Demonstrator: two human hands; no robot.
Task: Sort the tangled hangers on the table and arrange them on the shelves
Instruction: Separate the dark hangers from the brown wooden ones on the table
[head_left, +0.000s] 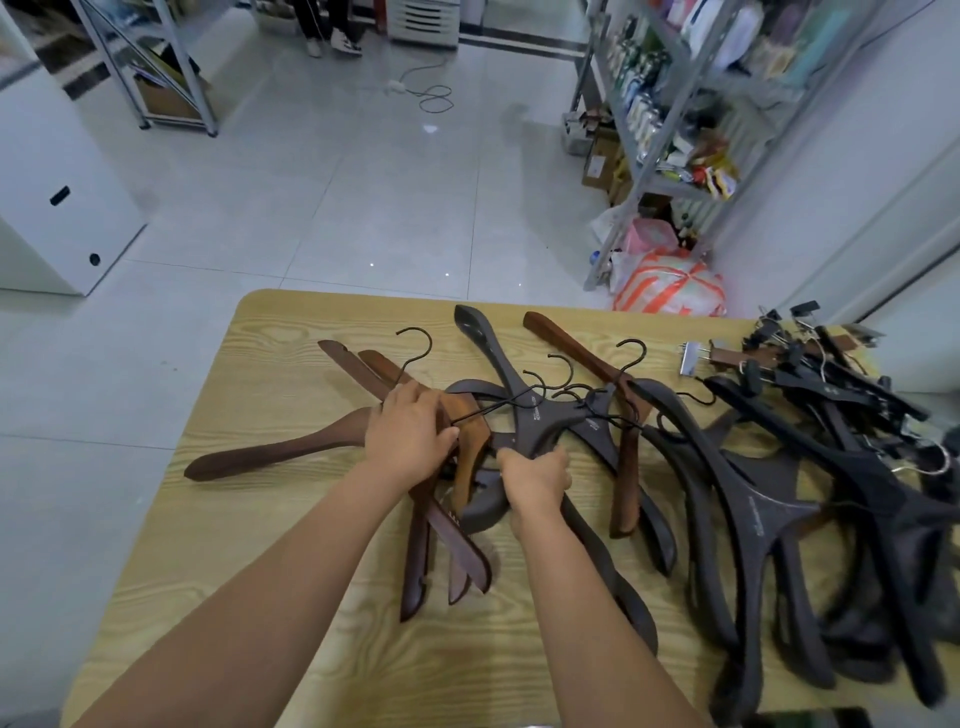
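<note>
A tangle of wooden hangers lies on the light wood table (291, 613). Brown hangers (270, 454) spread to the left, and dark hangers (524, 400) cross them in the middle, black hooks pointing away from me. My left hand (408, 434) is closed over the necks of the brown hangers. My right hand (535, 480) grips the lower arm of a dark hanger just below its neck. A larger heap of dark and black hangers (769, 514) fills the table's right side, with clip hangers (810, 358) at the far right.
A metal shelf rack (670, 119) full of goods stands on the right, with bags (670, 283) at its foot. Another rack (156, 67) is far left, a white cabinet (57, 208) nearer left. A cable (431, 93) lies on the tiled floor. A person's legs (332, 31) show far off.
</note>
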